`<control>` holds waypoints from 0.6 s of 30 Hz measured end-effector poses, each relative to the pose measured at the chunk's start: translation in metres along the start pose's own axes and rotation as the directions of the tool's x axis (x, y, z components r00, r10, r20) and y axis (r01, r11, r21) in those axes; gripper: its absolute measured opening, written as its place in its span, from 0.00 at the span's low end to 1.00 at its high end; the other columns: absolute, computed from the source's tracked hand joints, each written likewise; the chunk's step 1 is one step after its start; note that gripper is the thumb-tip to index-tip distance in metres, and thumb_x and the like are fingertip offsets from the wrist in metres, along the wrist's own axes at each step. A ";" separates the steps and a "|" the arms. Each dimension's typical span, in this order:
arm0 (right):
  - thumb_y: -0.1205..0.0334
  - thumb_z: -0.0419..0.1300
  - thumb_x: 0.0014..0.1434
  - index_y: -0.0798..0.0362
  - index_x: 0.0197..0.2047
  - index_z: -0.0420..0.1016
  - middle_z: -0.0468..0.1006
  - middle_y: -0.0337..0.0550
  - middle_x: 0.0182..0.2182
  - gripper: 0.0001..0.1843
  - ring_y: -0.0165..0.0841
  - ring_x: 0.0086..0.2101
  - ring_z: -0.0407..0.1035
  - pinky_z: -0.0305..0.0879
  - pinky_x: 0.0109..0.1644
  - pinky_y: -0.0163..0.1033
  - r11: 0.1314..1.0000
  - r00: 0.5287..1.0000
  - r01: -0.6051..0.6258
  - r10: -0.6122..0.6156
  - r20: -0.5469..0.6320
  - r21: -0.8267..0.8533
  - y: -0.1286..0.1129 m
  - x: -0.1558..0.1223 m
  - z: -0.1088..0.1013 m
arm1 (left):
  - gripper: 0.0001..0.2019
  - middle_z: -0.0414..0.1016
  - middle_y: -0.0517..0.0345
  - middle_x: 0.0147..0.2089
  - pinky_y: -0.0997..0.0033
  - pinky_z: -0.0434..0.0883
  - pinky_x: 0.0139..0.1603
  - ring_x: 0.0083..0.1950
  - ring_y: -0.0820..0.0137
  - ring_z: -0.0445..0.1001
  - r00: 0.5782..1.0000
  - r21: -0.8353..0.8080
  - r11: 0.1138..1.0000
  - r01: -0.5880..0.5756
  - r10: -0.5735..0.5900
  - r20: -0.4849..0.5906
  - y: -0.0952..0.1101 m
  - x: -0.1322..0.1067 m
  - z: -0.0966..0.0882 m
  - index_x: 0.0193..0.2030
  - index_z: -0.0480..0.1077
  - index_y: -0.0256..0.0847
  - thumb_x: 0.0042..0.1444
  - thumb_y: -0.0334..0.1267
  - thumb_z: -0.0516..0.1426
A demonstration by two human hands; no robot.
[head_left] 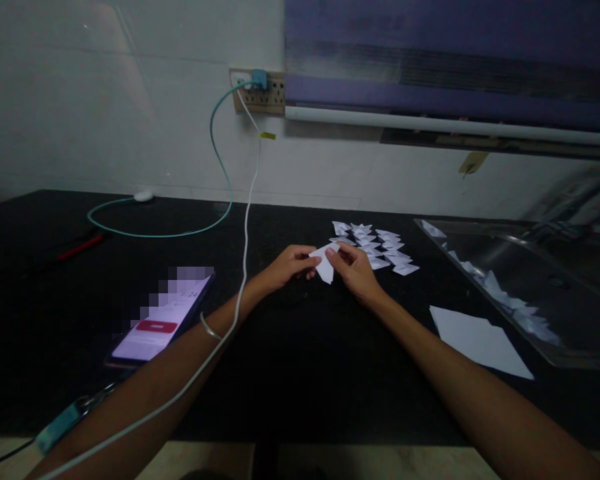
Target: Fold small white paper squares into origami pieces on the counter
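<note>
Both hands meet over the black countertop (300, 373) and pinch one small folded piece of white paper (325, 265). My left hand (291, 263) grips its left edge with fingers closed. My right hand (356, 268) holds its right side, fingers curled round it. Just behind the hands lies a cluster of several small folded white paper pieces (377, 247), laid in rows.
A flat white sheet (480, 340) lies at the right near a steel sink (570, 347) with paper scraps along its edge. A lit phone (163, 323) rests at the left. A white cable (245, 267) crosses my left forearm from a wall socket (260, 90); a green cable (215, 160) loops behind.
</note>
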State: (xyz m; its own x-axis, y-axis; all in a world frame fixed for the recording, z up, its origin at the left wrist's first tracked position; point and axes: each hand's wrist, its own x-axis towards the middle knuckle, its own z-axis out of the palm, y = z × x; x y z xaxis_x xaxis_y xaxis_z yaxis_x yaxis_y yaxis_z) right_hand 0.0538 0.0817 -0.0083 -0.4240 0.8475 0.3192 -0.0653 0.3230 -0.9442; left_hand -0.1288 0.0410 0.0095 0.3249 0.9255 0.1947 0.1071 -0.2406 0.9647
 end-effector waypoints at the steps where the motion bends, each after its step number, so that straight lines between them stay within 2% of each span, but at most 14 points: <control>1: 0.41 0.67 0.55 0.50 0.32 0.73 0.76 0.40 0.28 0.20 0.33 0.28 0.71 0.66 0.29 0.37 1.000 1.000 -0.009 0.009 -0.009 -0.017 -0.001 0.000 0.000 | 0.15 0.69 0.62 0.24 0.76 0.61 0.27 0.25 0.76 0.66 1.000 -0.009 1.000 0.017 -0.017 0.025 0.001 -0.001 0.000 0.29 0.71 0.36 0.55 0.48 0.61; 5: 0.44 0.70 0.51 0.49 0.35 0.71 0.75 0.38 0.27 0.20 0.31 0.26 0.68 0.62 0.26 0.36 0.998 0.999 -0.030 0.028 -0.032 -0.049 -0.002 0.001 0.003 | 0.14 0.71 0.61 0.22 0.75 0.64 0.29 0.24 0.76 0.67 0.993 -0.031 0.996 0.081 -0.078 0.083 0.001 -0.002 0.000 0.25 0.71 0.36 0.52 0.46 0.62; 10: 0.52 0.70 0.52 0.48 0.40 0.66 0.71 0.33 0.26 0.19 0.29 0.25 0.65 0.63 0.28 0.36 0.995 0.984 0.065 -0.077 -0.160 -0.077 -0.003 0.001 0.006 | 0.22 0.69 0.60 0.22 0.75 0.63 0.28 0.23 0.77 0.65 0.994 0.011 0.998 0.058 -0.059 0.087 -0.001 0.000 0.003 0.24 0.68 0.37 0.61 0.52 0.57; 13: 0.55 0.70 0.53 0.48 0.38 0.66 0.73 0.36 0.31 0.17 0.29 0.28 0.67 0.65 0.31 0.37 0.989 0.969 0.103 -0.123 -0.214 -0.103 -0.005 0.000 0.006 | 0.26 0.68 0.61 0.23 0.75 0.63 0.27 0.23 0.77 0.65 0.999 0.104 0.994 0.024 -0.026 0.022 -0.001 0.001 0.006 0.25 0.66 0.38 0.63 0.59 0.53; 16: 0.55 0.69 0.54 0.50 0.36 0.71 0.75 0.41 0.35 0.13 0.31 0.31 0.69 0.66 0.32 0.38 0.979 0.967 0.109 -0.144 -0.209 -0.172 -0.007 -0.001 0.006 | 0.28 0.65 0.63 0.22 0.76 0.61 0.25 0.22 0.77 0.63 0.994 0.194 0.981 0.002 0.020 -0.107 -0.003 0.001 0.007 0.26 0.64 0.39 0.64 0.62 0.50; 18: 0.55 0.68 0.56 0.51 0.37 0.73 0.76 0.42 0.35 0.11 0.32 0.32 0.70 0.66 0.32 0.38 0.968 0.969 0.105 -0.151 -0.194 -0.227 -0.008 -0.002 0.005 | 0.28 0.64 0.64 0.21 0.76 0.60 0.24 0.22 0.77 0.62 0.987 0.230 0.973 -0.009 0.046 -0.156 -0.005 0.002 0.007 0.26 0.63 0.39 0.66 0.61 0.48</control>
State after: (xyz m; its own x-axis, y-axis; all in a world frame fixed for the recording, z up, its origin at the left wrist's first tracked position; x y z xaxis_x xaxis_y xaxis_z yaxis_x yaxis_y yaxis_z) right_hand 0.0507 0.0753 -0.0023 -0.2264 0.8544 0.4676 0.0967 0.4974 -0.8621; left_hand -0.1218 0.0424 0.0038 0.1789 0.9479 0.2637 0.3176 -0.3093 0.8964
